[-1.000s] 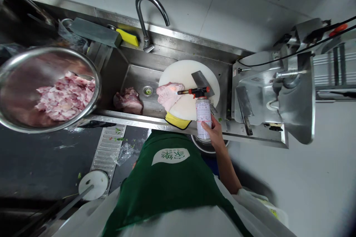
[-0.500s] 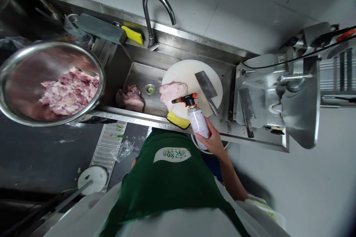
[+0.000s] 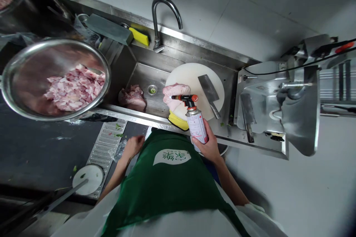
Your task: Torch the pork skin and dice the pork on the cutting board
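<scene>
Head view shows our right hand [image 3: 208, 146] wrapped low around the torch [image 3: 196, 124], likely clear of its nozzle [image 3: 178, 97] aimed at meat [image 3: 177, 89] on the board [image 3: 191, 72], while our left hand's [image 3: 135, 144] closure we cannot tell.

Tilted torch [image 3: 195, 121] by pale meat [image 3: 177, 89]

- One head-worn view, looking forward and steeply down over the green apron [image 3: 169, 189];
- sink [image 3: 143, 76] near, mid-frame; wall [image 3: 205, 3] across the top; floor [image 3: 41, 144] lower left
</scene>
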`<state>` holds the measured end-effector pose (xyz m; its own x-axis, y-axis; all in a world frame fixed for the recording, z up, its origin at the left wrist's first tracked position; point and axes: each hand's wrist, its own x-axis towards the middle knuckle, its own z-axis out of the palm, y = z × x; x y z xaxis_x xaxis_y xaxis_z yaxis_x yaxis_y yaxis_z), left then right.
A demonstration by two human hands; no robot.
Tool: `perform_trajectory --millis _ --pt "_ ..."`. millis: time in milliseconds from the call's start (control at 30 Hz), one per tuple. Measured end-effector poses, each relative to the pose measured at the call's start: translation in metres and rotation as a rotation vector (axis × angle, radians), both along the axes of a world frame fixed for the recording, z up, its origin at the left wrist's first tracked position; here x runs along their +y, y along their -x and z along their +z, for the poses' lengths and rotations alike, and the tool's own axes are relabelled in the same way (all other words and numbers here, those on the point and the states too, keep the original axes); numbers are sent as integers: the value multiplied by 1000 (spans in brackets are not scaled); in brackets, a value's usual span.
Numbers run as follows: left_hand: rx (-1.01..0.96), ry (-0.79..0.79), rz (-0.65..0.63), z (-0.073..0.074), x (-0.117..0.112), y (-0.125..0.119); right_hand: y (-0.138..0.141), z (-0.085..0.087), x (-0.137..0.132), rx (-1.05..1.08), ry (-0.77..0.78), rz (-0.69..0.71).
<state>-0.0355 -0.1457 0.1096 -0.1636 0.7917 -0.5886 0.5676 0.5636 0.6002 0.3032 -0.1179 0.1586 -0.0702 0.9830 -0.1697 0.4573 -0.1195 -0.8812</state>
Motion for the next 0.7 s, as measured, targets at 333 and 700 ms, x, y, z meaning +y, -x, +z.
perform_trajectory --millis 333,700 --pt "-893 -377 42 41 93 -153 30 -14 0 -5 -153 95" --pt "-433 -315 -446 25 85 -157 -23 2 35 -293 -300 -229"
